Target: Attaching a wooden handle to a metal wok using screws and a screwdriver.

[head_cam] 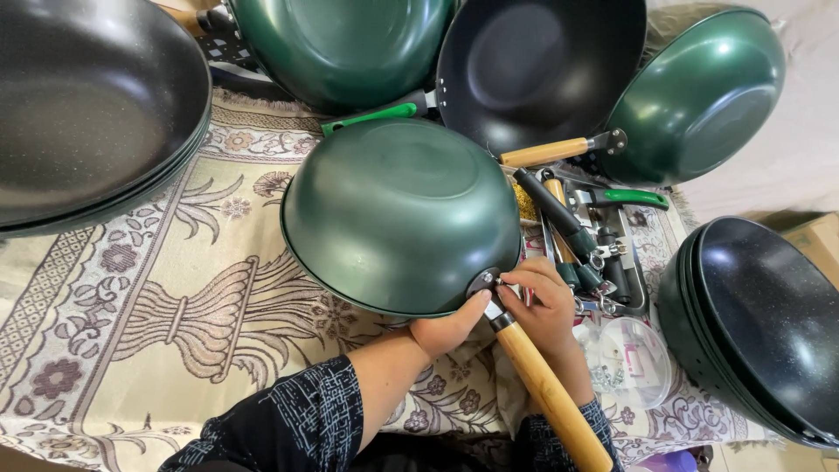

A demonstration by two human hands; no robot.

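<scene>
A green pan (398, 210) lies upside down on the patterned cloth in the middle. A wooden handle (549, 393) with a metal end meets the pan's bracket (483, 281) at its near rim. My left hand (447, 325) grips the pan's rim by the bracket, thumb on top. My right hand (540, 301) pinches a small part at the joint between the bracket and the handle's metal end; the fingertips hide what it is.
More green and black pans ring the cloth: a stack at far left (87, 105), three at the back (533, 61), a stack at right (756, 323). Loose handles and tools (585, 236) lie right of the pan. A clear tub of small screws (625, 363) sits beside my right wrist.
</scene>
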